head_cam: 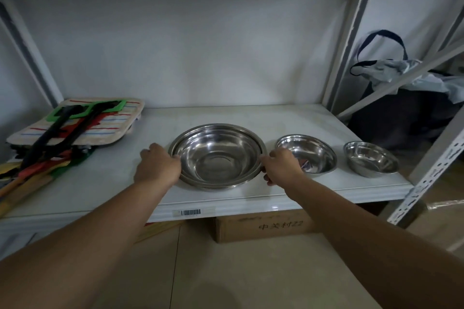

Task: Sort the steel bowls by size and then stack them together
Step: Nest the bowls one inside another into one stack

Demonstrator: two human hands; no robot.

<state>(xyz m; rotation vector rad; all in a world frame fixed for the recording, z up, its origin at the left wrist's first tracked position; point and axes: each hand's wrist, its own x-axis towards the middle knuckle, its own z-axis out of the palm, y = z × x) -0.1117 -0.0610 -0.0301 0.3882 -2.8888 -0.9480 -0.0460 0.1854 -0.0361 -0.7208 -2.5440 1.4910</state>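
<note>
1. Steel bowls on the shelf, three positions in a row, largest at the left: a large bowl (217, 155), a medium bowl (307, 153) and a small bowl (371, 160). All sit upright, mouths up.
2. The large bowl shows several rim edges along its near side, so it appears to be a nest of bowls; the number in it cannot be told.
3. The medium bowl sits just beside the large one, and the small bowl stands apart to its right, nearest the shelf end.
4. Hands, two. The left hand (158, 164) is closed over the left rim of the large bowl, fingers curled onto the edge. The right hand (281, 164) grips the right rim of the same bowl, thumb on top, fingers tucked under. It partly covers the near-left edge of the medium bowl.
5. The large bowl appears to rest on the shelf; whether it is raised at all cannot be told.
6. Surface: a white shelf board (251, 118) in a grey metal rack, with a barcode label (190, 212) on the front lip.
7. At the left end lies a striped cloth pad (110, 123) with long-handled tools (50, 143) piled across it.
8. Room: white wall behind, tiled floor, one cardboard box (263, 227) under the shelf, one dark bag (401, 98) on the right.
</note>
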